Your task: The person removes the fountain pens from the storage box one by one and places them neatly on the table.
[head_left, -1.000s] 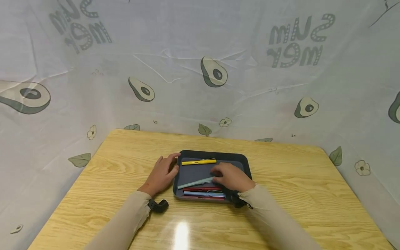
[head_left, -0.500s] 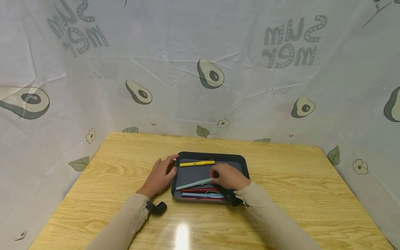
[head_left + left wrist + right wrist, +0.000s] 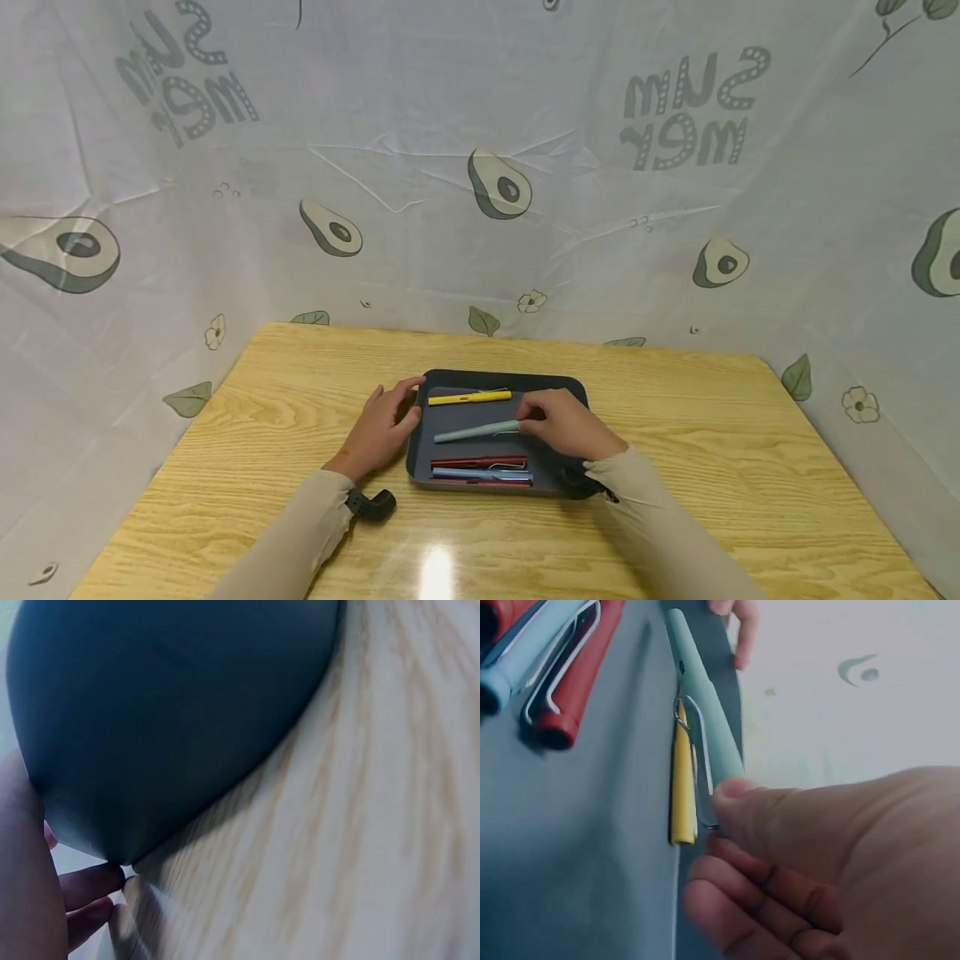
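Note:
My right hand [image 3: 566, 423] pinches a pale green pen [image 3: 476, 432] by its cap end, between thumb and fingers. The pen points left over the dark grey tray [image 3: 468, 450]; in the right wrist view its silver clip shows beside the thumb. At the tray's left side my left hand [image 3: 381, 431] rests with relaxed fingers, their tips right at the rim. A yellow pen [image 3: 469, 397] lies along the far side of the tray. Near the front side lie a dark red pen [image 3: 478, 461], a light blue pen [image 3: 480, 473] and another red pen [image 3: 480, 482], side by side.
The tray stands on a wood-grain table [image 3: 300, 375]. Behind and around it hangs a pale cloth [image 3: 412, 250] printed with avocados, leaves and flowers. Each wrist wears a black strap; the left one [image 3: 371, 504] is close to the tray's front left corner.
The right hand has taken hold of the pale green pen and moved it away from the red pen, toward the tray's middle. The left hand stays at the tray's left rim.

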Demonstrator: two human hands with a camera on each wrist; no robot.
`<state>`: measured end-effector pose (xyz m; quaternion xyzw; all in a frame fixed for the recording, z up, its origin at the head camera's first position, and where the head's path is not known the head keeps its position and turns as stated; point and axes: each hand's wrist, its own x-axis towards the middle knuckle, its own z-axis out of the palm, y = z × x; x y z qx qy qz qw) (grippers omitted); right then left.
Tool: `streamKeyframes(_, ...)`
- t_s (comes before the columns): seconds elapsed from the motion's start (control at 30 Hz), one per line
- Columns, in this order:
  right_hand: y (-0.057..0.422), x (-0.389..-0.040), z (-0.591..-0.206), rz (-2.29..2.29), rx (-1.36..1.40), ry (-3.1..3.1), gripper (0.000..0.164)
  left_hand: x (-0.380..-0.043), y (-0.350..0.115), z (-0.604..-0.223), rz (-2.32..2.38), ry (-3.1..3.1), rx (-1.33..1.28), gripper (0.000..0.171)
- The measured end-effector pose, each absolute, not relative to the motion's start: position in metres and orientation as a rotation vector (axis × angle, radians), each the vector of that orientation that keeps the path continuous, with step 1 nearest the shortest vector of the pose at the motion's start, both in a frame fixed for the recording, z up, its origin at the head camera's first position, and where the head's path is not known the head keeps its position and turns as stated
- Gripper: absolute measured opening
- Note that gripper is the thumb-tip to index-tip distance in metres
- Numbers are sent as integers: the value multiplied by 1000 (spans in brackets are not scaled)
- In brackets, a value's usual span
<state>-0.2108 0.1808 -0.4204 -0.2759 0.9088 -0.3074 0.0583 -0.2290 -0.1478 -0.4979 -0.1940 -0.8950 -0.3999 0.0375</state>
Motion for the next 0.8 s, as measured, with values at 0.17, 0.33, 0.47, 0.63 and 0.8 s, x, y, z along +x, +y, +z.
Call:
streamKeyframes(0.17, 200, -205, -419, -1082, -708, 2775, 5, -230, -149, -500, -1220, -2743, -607, 51)
streamKeyframes(0.33, 222, -200, -423, -1191, -620, 2852, 8, -230, -150, -499, -1225, -2743, -611, 51)
streamKeyframes(0.47, 239, -196, -426, -1239, -568, 2918, 11, -229, -150, -499, -1217, -2737, -610, 51)
streamKeyframes(0.63, 259, -195, -428, -1250, -532, 2978, 11, -229, -149, -499, -1237, -2738, -601, 50)
streamKeyframes(0.8, 274, -196, -427, -1264, -533, 3020, 9, -229, -149, -500, -1245, -2736, -596, 50)
